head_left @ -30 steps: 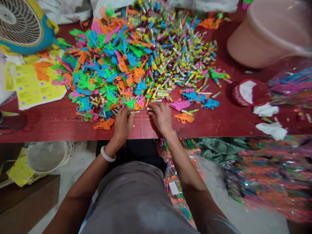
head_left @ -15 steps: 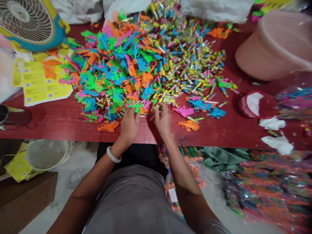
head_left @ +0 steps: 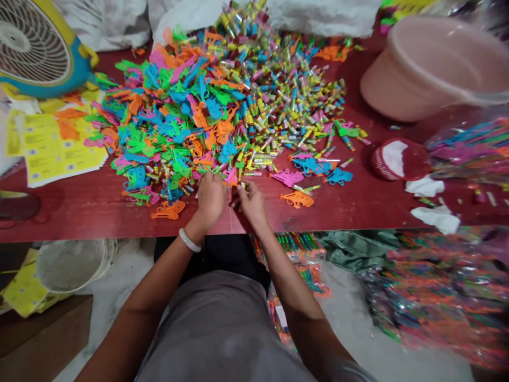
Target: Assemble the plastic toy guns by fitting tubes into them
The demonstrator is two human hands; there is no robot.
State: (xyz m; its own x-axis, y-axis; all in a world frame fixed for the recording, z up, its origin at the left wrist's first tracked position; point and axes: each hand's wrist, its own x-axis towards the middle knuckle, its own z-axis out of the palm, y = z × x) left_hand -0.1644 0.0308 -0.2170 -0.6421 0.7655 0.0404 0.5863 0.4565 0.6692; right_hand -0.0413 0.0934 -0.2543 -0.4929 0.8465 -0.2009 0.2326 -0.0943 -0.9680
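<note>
Fingers (head_left: 210, 180) of two hands (head_left: 212, 203), one heap (head_left: 204, 114)

Orange, green, blue, pink on toys (head_left: 224, 131); yellow, pink, blue, dark red on tubes (head_left: 278, 116). Deep red on table (head_left: 79, 207). Yellow and blue on fan (head_left: 80, 66), with swirl of pale slats (head_left: 47, 48). Yellow with small printed blocks on labels (head_left: 51, 148). Dusty pink on bucket (head_left: 392, 95). Red with white flecks on bowl (head_left: 385, 167). White on bracelet (head_left: 190, 241), grey on shirt (head_left: 214, 329).
</note>
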